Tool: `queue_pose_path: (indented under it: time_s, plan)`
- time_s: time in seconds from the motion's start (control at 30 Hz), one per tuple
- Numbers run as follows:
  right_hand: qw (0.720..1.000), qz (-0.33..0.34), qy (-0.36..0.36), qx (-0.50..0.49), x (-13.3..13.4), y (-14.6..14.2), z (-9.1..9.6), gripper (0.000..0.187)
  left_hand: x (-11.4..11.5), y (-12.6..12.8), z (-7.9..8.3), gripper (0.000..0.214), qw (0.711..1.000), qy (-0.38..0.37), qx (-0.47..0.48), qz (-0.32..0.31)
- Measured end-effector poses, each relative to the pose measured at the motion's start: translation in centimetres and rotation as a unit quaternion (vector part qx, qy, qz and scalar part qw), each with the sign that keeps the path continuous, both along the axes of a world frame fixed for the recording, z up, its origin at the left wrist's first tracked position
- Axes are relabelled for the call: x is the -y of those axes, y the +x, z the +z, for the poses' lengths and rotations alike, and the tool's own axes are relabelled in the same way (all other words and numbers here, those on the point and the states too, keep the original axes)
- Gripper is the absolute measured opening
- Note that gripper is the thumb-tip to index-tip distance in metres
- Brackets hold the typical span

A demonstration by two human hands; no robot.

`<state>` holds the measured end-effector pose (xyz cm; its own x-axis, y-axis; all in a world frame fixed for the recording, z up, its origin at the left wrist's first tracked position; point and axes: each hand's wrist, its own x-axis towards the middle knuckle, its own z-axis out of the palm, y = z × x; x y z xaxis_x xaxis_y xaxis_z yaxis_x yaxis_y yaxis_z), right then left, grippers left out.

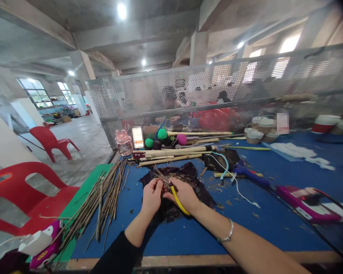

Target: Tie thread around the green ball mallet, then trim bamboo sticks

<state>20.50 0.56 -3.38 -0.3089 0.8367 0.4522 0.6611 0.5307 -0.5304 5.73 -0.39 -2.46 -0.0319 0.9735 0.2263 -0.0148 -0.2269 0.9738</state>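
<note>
My left hand is closed in a pinch on a small dark piece over a black, crumpled sheet of material on the blue table. My right hand grips yellow-handled scissors, whose blades point up and left toward my left fingers. Both hands are close together, almost touching. A silver bangle sits on my right wrist.
A bundle of thin brown sticks lies left of my hands on a green strip. Bamboo rods, coloured balls and a pink bottle lie further back. A blue glue gun and a pink iron are right. Red chairs stand left. People sit behind a mesh fence.
</note>
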Motion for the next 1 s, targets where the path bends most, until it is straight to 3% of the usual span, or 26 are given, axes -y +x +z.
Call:
queue_pose_path:
  time_s: [0.13, 0.3, 0.43, 0.77, 1.0]
  plan:
    - [1.0, 0.003, -0.016, 0.007, 0.1, 0.2, 0.4, 0.039, 0.0, -0.1, 0.5, 0.034, 0.999, -0.024, 0.031, 0.006]
    - [1.0, 0.02, -0.008, 0.0, 0.2, 0.2, 0.5, 0.062, 0.2, -0.1, 1.2, 0.04, 0.994, -0.062, 0.094, 0.003]
    - [0.998, 0.057, 0.006, -0.008, 0.3, 0.0, 0.5, 0.069, 0.3, 0.1, 1.0, 0.041, 0.99, -0.077, 0.111, -0.026]
    - [0.994, 0.093, 0.005, -0.061, 0.7, -0.7, 0.5, 0.057, 0.7, 0.5, 0.8, 0.036, 0.99, -0.061, 0.118, -0.041]
    - [0.997, 0.061, -0.001, -0.044, 0.7, -0.7, 0.2, 0.044, 0.7, 0.4, 1.1, 0.036, 0.993, -0.038, 0.109, -0.038]
